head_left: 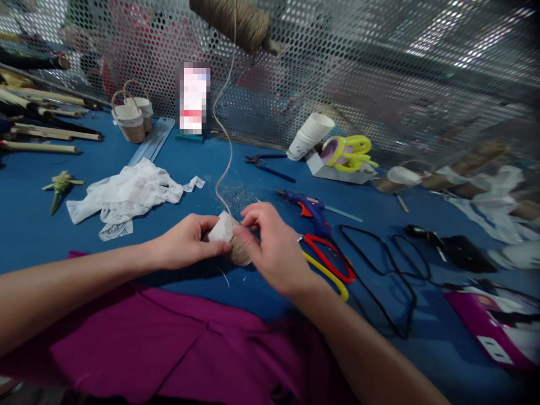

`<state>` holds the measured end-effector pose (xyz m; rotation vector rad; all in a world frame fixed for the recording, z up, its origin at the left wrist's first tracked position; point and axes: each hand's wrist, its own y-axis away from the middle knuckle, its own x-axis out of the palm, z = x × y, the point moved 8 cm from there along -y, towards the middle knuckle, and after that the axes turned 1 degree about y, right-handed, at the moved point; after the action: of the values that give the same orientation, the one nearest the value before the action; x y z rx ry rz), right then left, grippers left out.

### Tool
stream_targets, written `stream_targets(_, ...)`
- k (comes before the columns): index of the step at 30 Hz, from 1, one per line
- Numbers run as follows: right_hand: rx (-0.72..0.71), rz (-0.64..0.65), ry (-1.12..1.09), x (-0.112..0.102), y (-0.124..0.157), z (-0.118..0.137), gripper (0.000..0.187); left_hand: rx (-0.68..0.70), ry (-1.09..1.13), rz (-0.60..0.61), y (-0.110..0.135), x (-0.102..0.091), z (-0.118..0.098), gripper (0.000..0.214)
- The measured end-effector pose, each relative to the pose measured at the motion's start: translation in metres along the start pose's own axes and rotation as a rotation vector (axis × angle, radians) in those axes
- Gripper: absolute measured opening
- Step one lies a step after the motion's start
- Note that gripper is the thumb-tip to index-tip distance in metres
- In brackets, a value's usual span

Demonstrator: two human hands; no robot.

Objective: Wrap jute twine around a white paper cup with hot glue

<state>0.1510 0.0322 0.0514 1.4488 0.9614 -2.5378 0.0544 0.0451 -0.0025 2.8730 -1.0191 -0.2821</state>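
Note:
A white paper cup, partly wrapped in brown twine, lies tilted between my hands above the blue table. My left hand is closed around the cup's white end. At the wrapped part, my right hand pinches the twine against the cup. That strand runs up to a large spool of twine hanging at the mesh. Just right of my right hand lie red-and-yellow-handled scissors and a blue glue gun with a glue stick in its back.
White lace is heaped at left, near two twine-wrapped cup baskets and clear glue sticks. Pliers, stacked paper cups and a box with yellow-handled scissors stand at the back. A black cord loops at right.

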Motion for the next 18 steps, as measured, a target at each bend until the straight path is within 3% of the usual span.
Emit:
stream_targets(4,0.296,-0.154,0.15,-0.044,-0.008,-0.055,0.02,0.01,-0.052,-0.024,0.0,0.0,0.003,0.025)
stream_targets(7,0.533,-0.051,0.396,-0.061,-0.001,-0.11,0.019,0.045,-0.103,-0.006,0.001,0.004,0.003,0.023)
stream_targets(10,0.697,0.118,0.4,-0.056,0.014,-0.156,0.026,0.075,-0.168,-0.026,0.001,0.004,0.001,0.021)
stream_targets(14,0.766,0.146,0.297,-0.047,0.023,-0.18,0.034,0.107,-0.244,-0.049,0.0,0.001,0.0,0.02)
stream_targets(18,0.846,0.075,0.13,-0.049,0.024,-0.18,0.019,0.134,-0.291,-0.076,0.0,-0.002,-0.001,0.017)
